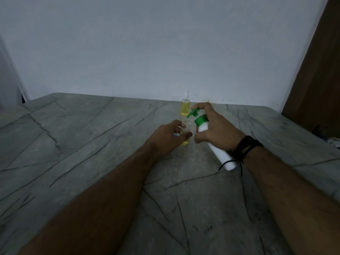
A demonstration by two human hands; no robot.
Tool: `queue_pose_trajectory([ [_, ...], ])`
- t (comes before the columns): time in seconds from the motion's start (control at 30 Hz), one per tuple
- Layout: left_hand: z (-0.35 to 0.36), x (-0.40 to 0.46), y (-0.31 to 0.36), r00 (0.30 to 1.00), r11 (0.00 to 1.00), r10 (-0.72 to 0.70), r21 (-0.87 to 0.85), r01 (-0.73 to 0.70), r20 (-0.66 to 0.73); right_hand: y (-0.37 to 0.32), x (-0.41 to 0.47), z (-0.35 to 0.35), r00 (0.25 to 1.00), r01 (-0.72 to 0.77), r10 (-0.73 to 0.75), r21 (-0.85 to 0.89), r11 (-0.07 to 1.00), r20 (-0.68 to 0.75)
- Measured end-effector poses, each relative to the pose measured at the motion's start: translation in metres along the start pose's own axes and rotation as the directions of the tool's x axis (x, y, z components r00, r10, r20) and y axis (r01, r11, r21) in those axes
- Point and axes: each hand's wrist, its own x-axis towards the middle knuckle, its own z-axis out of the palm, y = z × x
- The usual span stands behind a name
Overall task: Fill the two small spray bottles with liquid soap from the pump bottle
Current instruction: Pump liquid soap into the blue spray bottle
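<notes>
My right hand grips a white pump bottle with a green pump head, tilted so its base points toward me. Its forefinger lies on top of the pump, and the nozzle tip sits right over the open neck of a small clear spray bottle. That small bottle stands on the table with a little yellow liquid at its bottom, and my left hand holds it between thumb and fingers. A second small spray bottle, nearly full of yellow liquid and capped, stands just behind.
The grey veined stone table ends at a pale wall along its far edge. A brown wooden panel rises at the right. Some dim objects lie at the table's right edge.
</notes>
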Motion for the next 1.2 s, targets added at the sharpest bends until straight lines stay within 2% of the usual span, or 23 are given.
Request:
queue_pose_trajectory([
  [1.2, -0.0014, -0.0009, 0.0029, 1.0, 1.0, -0.008, 0.004, 0.008, 0.015, -0.0028, -0.0021, -0.0005, 1.0, -0.008, 0.008, 0.006, 1.0, 0.003],
])
